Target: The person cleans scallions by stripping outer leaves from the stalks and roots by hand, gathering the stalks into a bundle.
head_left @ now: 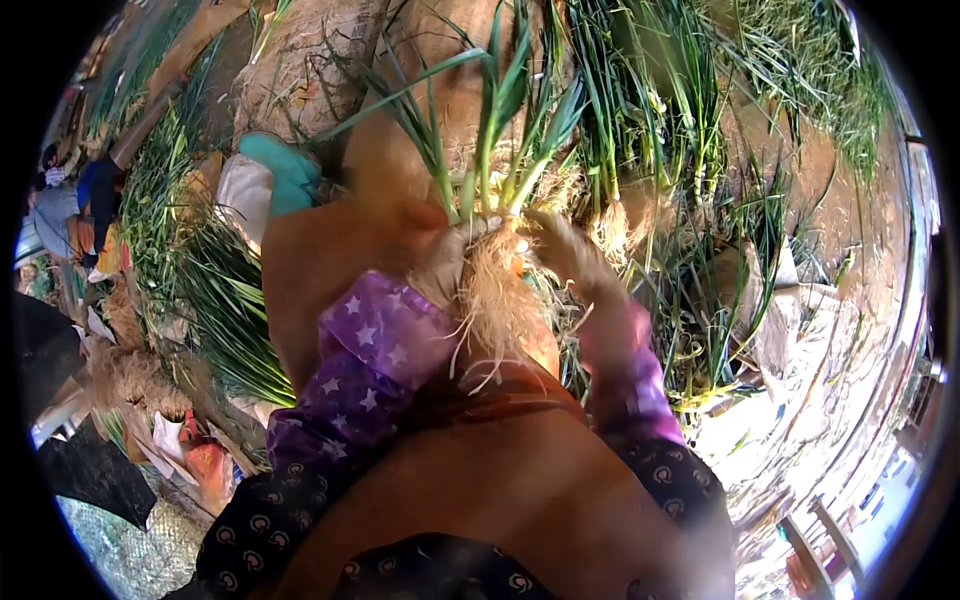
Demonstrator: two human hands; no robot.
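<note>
A bunch of green garlic (pixel 488 185) stands upright in front of my body, green leaves up and a thick tuft of pale roots (pixel 495 285) hanging below. My left hand (pixel 442 262) is closed around the base of the stems, from the left side. On the other side is my right hand (pixel 570 252), with its fingers at the stem bases. Motion smears that hand, so its grip is unclear. Purple star-patterned sleeves (pixel 370 335) cover both forearms. An orange-brown cloth (pixel 480 470) lies over my lap.
More green garlic with roots (pixel 612 225) lies ahead to the right. Another leafy pile (pixel 225 310) is at my left. A teal shoe-like item (pixel 280 170) sits ahead left. Other people (pixel 85 205) are at the far left. Loose leaves litter the ground on the right.
</note>
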